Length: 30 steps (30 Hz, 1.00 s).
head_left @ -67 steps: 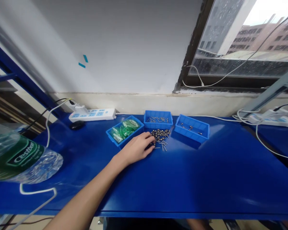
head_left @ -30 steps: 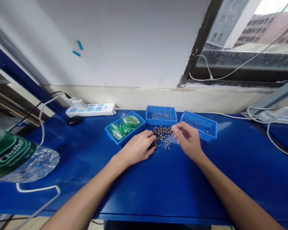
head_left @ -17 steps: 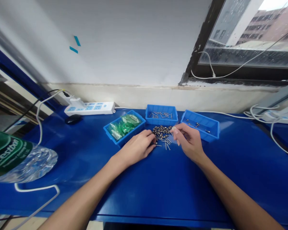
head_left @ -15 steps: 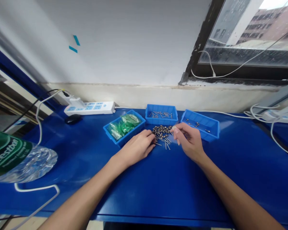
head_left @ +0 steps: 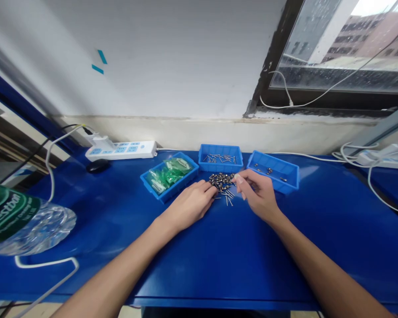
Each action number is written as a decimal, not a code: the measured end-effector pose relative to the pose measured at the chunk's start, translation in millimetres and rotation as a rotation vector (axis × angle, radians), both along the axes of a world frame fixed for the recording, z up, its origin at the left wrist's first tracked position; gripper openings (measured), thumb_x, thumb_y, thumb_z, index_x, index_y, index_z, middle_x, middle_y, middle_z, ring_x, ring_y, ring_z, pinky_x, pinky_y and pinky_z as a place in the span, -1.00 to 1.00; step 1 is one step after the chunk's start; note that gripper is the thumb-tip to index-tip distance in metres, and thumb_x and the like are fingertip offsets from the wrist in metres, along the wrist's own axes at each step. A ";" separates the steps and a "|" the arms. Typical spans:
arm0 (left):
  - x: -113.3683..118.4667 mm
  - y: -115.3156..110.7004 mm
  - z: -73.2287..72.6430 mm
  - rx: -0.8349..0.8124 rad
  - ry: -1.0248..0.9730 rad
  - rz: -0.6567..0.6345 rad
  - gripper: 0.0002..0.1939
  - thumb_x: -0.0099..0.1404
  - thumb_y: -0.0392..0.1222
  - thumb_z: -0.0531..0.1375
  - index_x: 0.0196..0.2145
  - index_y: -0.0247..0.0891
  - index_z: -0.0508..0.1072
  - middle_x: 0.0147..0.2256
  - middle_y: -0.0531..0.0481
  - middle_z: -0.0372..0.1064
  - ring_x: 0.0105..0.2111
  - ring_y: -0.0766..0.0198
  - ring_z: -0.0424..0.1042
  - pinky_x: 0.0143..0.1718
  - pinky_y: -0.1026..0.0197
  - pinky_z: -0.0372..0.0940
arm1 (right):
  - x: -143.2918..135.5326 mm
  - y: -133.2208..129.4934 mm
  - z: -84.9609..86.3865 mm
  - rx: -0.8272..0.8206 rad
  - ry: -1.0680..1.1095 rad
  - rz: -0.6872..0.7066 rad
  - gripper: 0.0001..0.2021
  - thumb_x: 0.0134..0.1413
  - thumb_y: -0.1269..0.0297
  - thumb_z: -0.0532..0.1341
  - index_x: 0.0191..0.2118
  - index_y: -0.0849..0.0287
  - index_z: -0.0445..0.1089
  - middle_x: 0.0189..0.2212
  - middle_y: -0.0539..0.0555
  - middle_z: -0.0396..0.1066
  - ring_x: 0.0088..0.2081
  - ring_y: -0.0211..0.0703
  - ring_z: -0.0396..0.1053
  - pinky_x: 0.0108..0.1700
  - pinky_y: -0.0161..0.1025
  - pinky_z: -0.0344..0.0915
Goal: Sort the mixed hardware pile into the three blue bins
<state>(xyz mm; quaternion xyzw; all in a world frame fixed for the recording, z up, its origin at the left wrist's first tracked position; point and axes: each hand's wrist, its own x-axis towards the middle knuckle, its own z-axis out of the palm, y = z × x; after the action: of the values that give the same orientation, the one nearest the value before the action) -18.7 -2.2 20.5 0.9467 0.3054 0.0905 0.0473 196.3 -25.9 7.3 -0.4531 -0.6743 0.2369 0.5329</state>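
Observation:
A pile of loose metal screws (head_left: 223, 180) lies on the blue table between my hands, with long thin ones at its near side. My left hand (head_left: 195, 197) rests palm down at the pile's left edge, its fingers bent and held together. Whatever is under those fingertips is hidden. My right hand (head_left: 259, 194) is at the pile's right edge, with thumb and index finger pinched together. Anything in that pinch is too small to make out. Behind the pile stands a blue bin (head_left: 220, 167) holding several long screws. A second blue bin (head_left: 278, 181), behind my right hand, holds several short pieces.
A third blue bin (head_left: 164, 199) with green-and-clear plastic packets (head_left: 172, 173) stands left of the pile. Farther left are a black mouse (head_left: 97, 166), a white power strip (head_left: 135, 150) and a large water bottle (head_left: 29, 221). White cables (head_left: 371, 185) run at the right.
The whole view has shifted slightly, so things appear a little farther left. Both hands stay at the pile; the left fingers have edged slightly inward over its left side.

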 end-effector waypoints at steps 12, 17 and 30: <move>-2.0 0.8 -6.7 -0.074 -0.190 0.028 -0.85 0.44 -0.36 0.06 -0.08 -0.29 0.38 -0.22 -0.11 0.40 -0.24 0.15 0.41 -0.24 0.12 0.36 | 1.0 1.5 -1.2 -0.022 -0.005 -0.013 -0.79 0.33 0.20 0.16 -0.31 0.14 0.45 -0.58 -0.07 0.32 -0.60 -0.32 0.21 -0.52 -0.27 0.15; -3.4 2.5 -2.2 -0.343 -0.577 0.142 -0.87 0.39 -0.26 0.22 -0.20 -0.22 0.29 -0.34 0.06 0.47 -0.35 0.29 0.50 -0.30 0.26 0.38 | -0.5 1.8 3.9 -0.107 -0.048 0.106 -0.89 0.27 0.27 0.21 -0.24 0.14 0.47 -0.52 -0.05 0.38 -0.55 -0.30 0.30 -0.48 -0.28 0.25; 0.4 -2.0 11.0 -0.651 -0.841 0.206 -0.76 0.36 -0.19 0.26 -0.08 -0.20 0.30 -0.31 0.00 0.60 -0.28 0.23 0.61 -0.30 0.30 0.44 | -13.5 1.0 3.4 -0.432 0.234 0.339 -0.84 0.08 0.27 0.38 -0.21 0.18 0.52 -0.50 0.02 0.57 -0.43 -0.13 0.57 -0.34 -0.22 0.51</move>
<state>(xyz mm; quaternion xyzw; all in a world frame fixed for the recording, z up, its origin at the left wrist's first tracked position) -18.3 -4.2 31.5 0.7305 0.3636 0.3663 0.4471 182.8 -24.9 10.8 -0.4065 -0.6083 0.5110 0.4512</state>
